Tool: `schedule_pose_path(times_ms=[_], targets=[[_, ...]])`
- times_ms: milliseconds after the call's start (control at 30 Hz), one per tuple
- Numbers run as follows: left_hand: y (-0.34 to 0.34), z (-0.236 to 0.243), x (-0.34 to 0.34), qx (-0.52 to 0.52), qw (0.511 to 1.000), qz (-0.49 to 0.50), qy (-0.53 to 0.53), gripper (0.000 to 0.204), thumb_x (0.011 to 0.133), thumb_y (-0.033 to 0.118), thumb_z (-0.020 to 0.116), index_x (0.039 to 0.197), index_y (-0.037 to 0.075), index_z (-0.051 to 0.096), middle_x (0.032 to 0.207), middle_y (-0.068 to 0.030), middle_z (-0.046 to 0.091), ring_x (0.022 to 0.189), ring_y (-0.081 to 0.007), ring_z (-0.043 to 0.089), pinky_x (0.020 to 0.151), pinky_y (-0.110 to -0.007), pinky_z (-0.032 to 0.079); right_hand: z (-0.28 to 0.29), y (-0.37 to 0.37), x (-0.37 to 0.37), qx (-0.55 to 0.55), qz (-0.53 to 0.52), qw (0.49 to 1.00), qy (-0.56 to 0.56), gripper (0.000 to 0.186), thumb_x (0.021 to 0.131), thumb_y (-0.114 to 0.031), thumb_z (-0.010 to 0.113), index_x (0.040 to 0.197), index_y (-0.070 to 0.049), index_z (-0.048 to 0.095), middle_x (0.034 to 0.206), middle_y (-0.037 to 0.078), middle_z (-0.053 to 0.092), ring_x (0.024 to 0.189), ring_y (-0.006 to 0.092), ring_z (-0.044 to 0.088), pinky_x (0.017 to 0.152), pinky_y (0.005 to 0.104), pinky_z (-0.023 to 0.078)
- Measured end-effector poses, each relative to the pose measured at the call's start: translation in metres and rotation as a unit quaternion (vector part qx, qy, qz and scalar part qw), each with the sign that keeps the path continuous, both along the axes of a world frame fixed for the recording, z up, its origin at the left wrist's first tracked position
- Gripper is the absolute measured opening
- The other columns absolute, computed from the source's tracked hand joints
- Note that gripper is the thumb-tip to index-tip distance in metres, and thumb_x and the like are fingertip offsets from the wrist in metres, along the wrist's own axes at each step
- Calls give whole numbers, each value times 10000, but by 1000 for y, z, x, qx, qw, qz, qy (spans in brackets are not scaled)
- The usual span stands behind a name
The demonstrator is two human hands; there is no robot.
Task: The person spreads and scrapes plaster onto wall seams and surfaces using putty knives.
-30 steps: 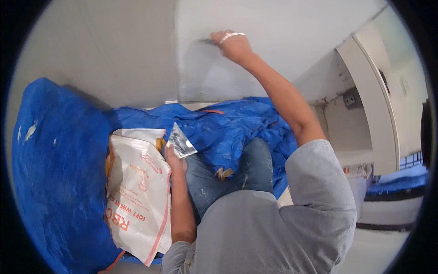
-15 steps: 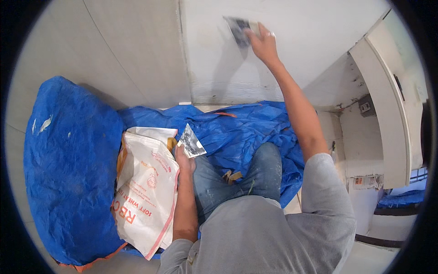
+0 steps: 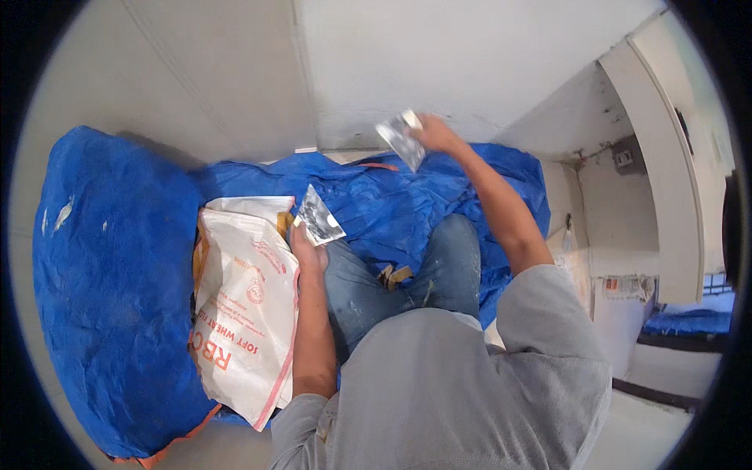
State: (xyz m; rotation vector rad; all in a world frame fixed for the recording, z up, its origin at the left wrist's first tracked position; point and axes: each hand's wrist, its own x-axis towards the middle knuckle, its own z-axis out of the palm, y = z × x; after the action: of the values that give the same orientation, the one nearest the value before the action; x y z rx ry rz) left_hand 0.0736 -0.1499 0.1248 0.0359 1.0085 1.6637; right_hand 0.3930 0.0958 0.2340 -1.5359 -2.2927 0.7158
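My right hand [image 3: 435, 133] is closed on a putty knife [image 3: 402, 144], its wide metal blade smeared by motion. The blade is in the air in front of the lower part of the white wall [image 3: 439, 59], above the blue tarp. Over my left thigh, my left hand [image 3: 309, 251] grips a second flat putty knife [image 3: 319, 217]. Its blade points up and away from me, and grey-white streaks mark its face. How the left fingers wrap round its lower end is partly hidden.
A blue tarp [image 3: 368, 205] covers the floor around my legs. At my left lie a white printed sack [image 3: 247, 294] and a large bundle under blue sheeting [image 3: 117, 290]. On the right are a wall socket [image 3: 624, 159] and a white panel edge [image 3: 662, 149].
My right hand has come down and toward me with its putty knife, away from high on the wall. My left hand keeps its putty knife over my thigh. The view has shifted slightly.
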Motion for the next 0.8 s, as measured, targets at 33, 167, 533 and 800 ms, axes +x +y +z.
schedule_pose_path(times_ms=[33, 167, 533, 800], targets=[[-5, 1, -3, -9, 1000, 8, 6, 242, 948, 198, 489, 1157, 133, 592, 1065, -27, 653, 943, -191, 653, 730, -388, 519, -25, -24, 19, -135, -71, 988, 27, 430, 886, -427, 676, 1108, -59, 703, 1044, 186, 725, 913, 313, 690, 805, 437, 523], [-7, -16, -12, 35, 999, -26, 3, 303, 974, 204, 480, 1245, 113, 581, 1156, -24, 663, 1031, -181, 652, 853, -355, 517, -124, -126, 120, -317, -392, 821, 269, 281, 950, -316, 661, 1135, -104, 673, 871, 26, 698, 717, 152, 607, 622, 375, 503], [-14, -12, -1, 4, 993, -74, 96, 378, 1011, 181, 431, 1347, 26, 511, 1247, -115, 618, 1104, -259, 630, 952, -409, 513, -97, -101, 220, -59, -475, 544, 689, 325, 976, -188, 622, 1286, -155, 533, 1132, 95, 636, 967, 262, 642, 760, 474, 553], [-37, -3, -7, 2, 977, -67, 201, 407, 996, 156, 432, 1363, -12, 483, 1263, -145, 602, 1138, -291, 610, 987, -424, 489, -148, 27, 185, -16, -669, 484, 564, 277, 860, -125, 640, 1111, -28, 706, 1011, 155, 717, 785, 308, 717, 648, 440, 606]])
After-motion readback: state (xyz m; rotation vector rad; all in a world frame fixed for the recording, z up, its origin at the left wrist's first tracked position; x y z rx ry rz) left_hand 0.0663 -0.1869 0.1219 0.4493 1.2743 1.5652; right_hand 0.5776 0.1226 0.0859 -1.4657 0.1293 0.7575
